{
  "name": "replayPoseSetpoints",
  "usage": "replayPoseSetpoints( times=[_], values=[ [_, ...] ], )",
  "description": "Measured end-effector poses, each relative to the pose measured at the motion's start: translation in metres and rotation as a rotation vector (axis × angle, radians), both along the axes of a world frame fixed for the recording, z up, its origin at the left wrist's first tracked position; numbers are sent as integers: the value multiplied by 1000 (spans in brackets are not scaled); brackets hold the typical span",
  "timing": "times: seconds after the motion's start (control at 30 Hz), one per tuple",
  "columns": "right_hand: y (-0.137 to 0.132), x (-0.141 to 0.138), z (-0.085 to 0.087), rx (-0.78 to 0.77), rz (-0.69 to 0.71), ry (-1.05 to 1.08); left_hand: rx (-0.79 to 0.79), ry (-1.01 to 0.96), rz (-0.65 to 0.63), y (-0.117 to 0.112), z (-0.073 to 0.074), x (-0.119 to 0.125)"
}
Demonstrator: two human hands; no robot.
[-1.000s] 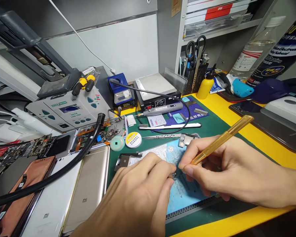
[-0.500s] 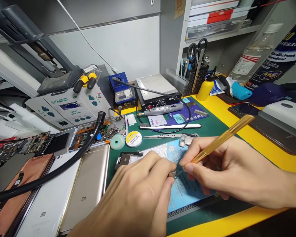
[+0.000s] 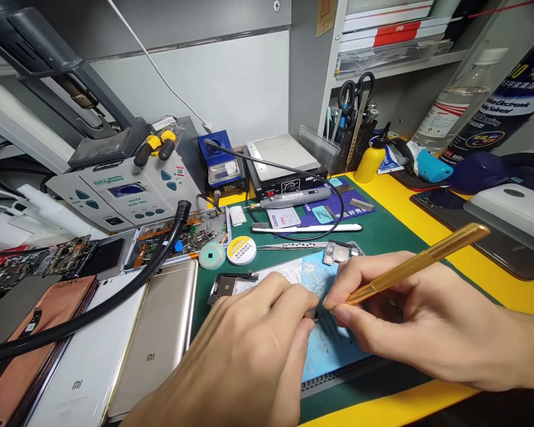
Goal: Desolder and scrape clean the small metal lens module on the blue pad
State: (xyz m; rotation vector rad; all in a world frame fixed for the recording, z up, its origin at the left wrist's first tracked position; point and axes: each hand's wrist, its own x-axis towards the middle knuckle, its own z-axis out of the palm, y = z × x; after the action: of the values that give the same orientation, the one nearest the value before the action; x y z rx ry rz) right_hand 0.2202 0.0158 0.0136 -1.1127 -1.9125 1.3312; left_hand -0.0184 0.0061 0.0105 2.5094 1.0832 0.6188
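Note:
My left hand (image 3: pixel 253 338) is closed, its thumb and forefinger pinching a small metal part (image 3: pixel 312 314) low over the blue mat. Most of that part is hidden by the fingers. In a pen grip, my right hand (image 3: pixel 409 320) holds a slim gold pen-shaped tool (image 3: pixel 418 264). Its tip is covered by my fingertips, close to the small part, and I cannot tell whether the two touch. Under both hands lies the light blue work mat (image 3: pixel 323 356). Phone circuit boards rest at its edges, one (image 3: pixel 226 287) by my left knuckles, another (image 3: pixel 338 252) beyond my right fingers.
Several phones, including a gold one (image 3: pixel 160 338), lie at left under a black hose (image 3: pixel 129 296). Tweezers (image 3: pixel 291 245), a white brush (image 3: pixel 315 228) and a grey pen-like power tool (image 3: pixel 293 198) lie behind the mat. A yellow bottle (image 3: pixel 369 163) stands back right.
My right hand has turned slightly, and the gold tool's back end has swung right and down, so the tool leans lower. My left hand stays in nearly the same place with its pinch.

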Motion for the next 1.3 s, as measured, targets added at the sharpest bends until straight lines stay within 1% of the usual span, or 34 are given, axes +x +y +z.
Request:
replayPoseSetpoints(
  times=[0.07,0.23,0.47,0.6,0.77,0.83,1.0,1.3],
  values=[
    [0,1,0,-3,-7,20,7,-3,-3,0,-1,0],
    [-1,-1,0,-119,-67,110,24,-10,-25,0,-4,-1],
    [2,-5,4,-202,-75,83,-1,3,-10,0,-3,0],
    [1,-3,2,-181,-56,79,-7,-5,-7,0,-2,0],
    [-1,-1,-1,-99,-25,93,-20,1,-1,1,0,0],
    [0,-1,0,-114,-21,94,-15,0,-3,0,1,1],
    [2,-4,5,-225,-69,114,-10,-4,-5,-1,1,-1],
    [5,-5,6,-219,-62,71,-60,13,-8,2,-1,0]
  ],
)
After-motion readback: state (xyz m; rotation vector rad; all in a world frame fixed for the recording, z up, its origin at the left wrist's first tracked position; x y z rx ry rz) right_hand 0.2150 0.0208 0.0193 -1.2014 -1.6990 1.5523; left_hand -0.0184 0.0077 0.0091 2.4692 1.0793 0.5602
